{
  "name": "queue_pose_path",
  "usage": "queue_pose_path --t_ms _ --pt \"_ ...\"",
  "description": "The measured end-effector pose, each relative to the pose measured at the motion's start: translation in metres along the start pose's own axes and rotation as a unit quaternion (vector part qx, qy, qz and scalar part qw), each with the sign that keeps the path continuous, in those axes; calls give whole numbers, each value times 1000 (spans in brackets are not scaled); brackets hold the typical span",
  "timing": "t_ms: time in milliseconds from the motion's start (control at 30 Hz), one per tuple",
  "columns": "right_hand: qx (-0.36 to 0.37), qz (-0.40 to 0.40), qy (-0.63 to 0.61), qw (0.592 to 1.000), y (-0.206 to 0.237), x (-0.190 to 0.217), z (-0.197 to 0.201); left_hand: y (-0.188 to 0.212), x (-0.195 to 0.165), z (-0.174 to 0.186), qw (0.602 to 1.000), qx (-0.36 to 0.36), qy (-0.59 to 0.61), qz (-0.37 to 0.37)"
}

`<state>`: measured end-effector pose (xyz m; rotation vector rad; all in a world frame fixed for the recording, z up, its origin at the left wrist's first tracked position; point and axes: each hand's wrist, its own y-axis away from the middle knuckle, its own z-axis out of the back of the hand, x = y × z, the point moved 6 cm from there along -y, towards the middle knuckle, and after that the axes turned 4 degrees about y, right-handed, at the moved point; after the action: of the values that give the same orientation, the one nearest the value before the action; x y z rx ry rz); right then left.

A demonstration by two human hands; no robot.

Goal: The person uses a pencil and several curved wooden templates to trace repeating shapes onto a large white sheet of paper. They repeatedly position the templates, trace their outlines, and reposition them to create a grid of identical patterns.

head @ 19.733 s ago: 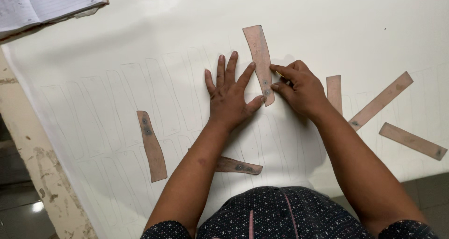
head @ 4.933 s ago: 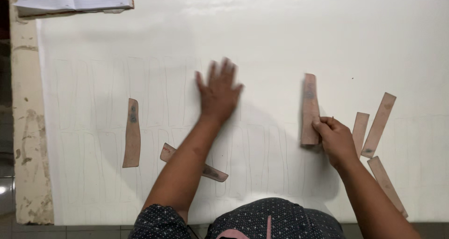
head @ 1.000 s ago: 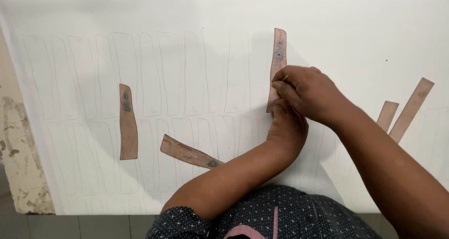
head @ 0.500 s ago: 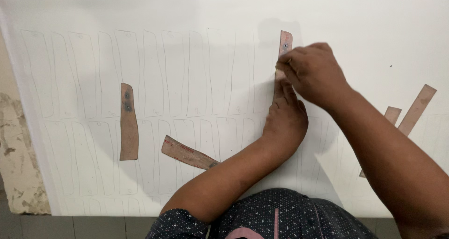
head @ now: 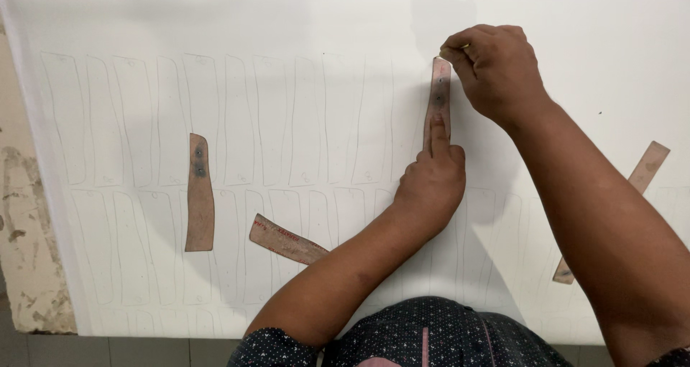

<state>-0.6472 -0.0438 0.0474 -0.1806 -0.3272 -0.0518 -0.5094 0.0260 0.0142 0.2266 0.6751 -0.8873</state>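
A narrow brown cardboard template [head: 438,94] lies upright on a large white sheet [head: 345,22] marked with rows of pencilled outlines. My left hand [head: 430,184] presses it down with the forefinger stretched along its lower half. My right hand [head: 492,69] is curled at the template's top end and pinches a small yellowish marking tool, mostly hidden by the fingers.
A second brown template [head: 199,193] lies upright at the left, a third [head: 287,240] lies slanted near my left forearm, and a fourth [head: 632,191] shows behind my right arm. The sheet's left edge meets a worn tabletop [head: 25,216].
My right hand has moved up along the template to its top end. My left hand has shifted so its forefinger now lies on the strip.
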Motion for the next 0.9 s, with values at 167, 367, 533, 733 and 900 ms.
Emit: queue_pose_path --t_ms 167,367,533,733,900 --pt "25 -61 -2 998 19 -7 8 5 5 11 997 27 -67 -35" --pt "46 -78 -2 996 83 18 10 2 24 23 994 76 -72 -8" --pt "83 -93 -45 991 140 40 3 3 37 19 985 163 -47 37" --pt "75 -84 -69 991 166 48 -2 -3 49 24 988 146 -22 49" --pt "79 -96 -82 989 171 48 -5 -10 51 28 992 114 -12 47"
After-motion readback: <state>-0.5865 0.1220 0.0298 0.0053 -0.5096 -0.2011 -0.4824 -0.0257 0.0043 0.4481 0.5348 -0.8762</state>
